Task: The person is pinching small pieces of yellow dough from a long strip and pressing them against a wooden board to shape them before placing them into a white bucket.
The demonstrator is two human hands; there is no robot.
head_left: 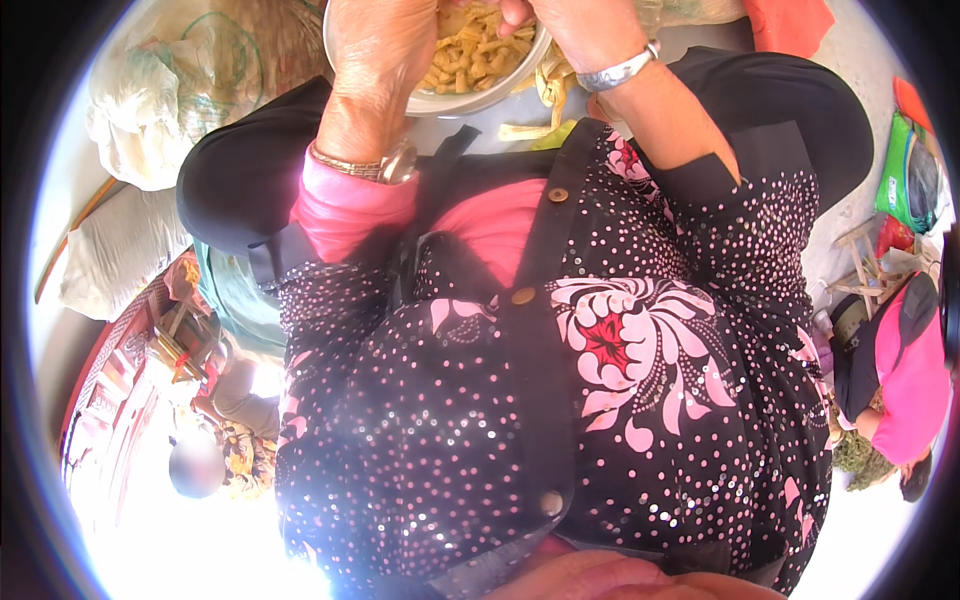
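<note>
At the top edge, a white bowl (pixel 470 103) holds many short, yellowish-brown chopped pieces (pixel 468 58), perhaps a vegetable. My left hand (pixel 385 45) is over the bowl's left side, and its fingers are cut off by the picture's edge. Over the right side reaches my right hand (pixel 575 20); a few curled fingertips show above the pieces, closed together. Whatever they may hold is beyond the frame. Pale yellow leafy strips (pixel 553 85) lie just outside the bowl on the right. A watch (pixel 398 163) is on my left wrist, a silver bracelet (pixel 620 68) on my right.
Large clear plastic bags (pixel 170 90) stand at the upper left, with a white sack (pixel 125 250) nearer. Something red-orange (pixel 790 25) is at the upper right. A green packet (pixel 895 175) and a wooden stool (pixel 865 260) are far right, near a person in pink (pixel 910 370). Another person (pixel 240 400) is left.
</note>
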